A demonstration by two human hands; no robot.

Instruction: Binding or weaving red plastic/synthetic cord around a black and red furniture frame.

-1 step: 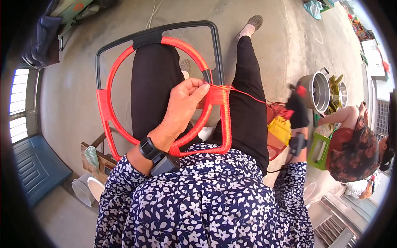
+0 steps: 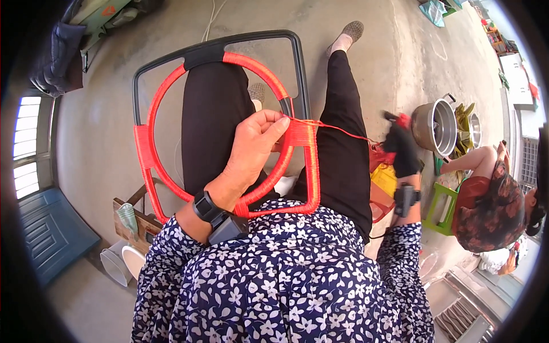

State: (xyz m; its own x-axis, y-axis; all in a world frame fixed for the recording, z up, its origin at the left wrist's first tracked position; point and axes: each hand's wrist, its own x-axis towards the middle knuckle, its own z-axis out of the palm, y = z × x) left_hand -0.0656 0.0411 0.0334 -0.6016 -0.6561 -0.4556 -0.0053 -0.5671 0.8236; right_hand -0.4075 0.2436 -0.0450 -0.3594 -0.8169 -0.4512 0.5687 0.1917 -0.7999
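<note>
Across my lap lies a black frame (image 2: 298, 57) with a ring inside it, much of both wrapped in shiny red cord (image 2: 313, 171). A bare black stretch shows on the ring's right side. My left hand (image 2: 256, 137), bare, is closed with thumb and finger pinched on the red cord at that spot. From there a loose strand (image 2: 343, 130) runs right toward a red tangle near my right hand (image 2: 402, 150). That hand wears a black glove and is smeared by motion. Its fingers are blurred, with something red beside them.
By my right leg is a red and yellow bag (image 2: 383, 186). Farther right are a metal pot (image 2: 426, 123), a green stool (image 2: 441, 208) and a seated person (image 2: 486, 211). A wooden stool (image 2: 140, 220) stands at left, near a blue door panel (image 2: 54, 231).
My right hand has shifted a little left, toward the frame, and the loose strand lies slightly differently. My left hand and the frame stay in place.
</note>
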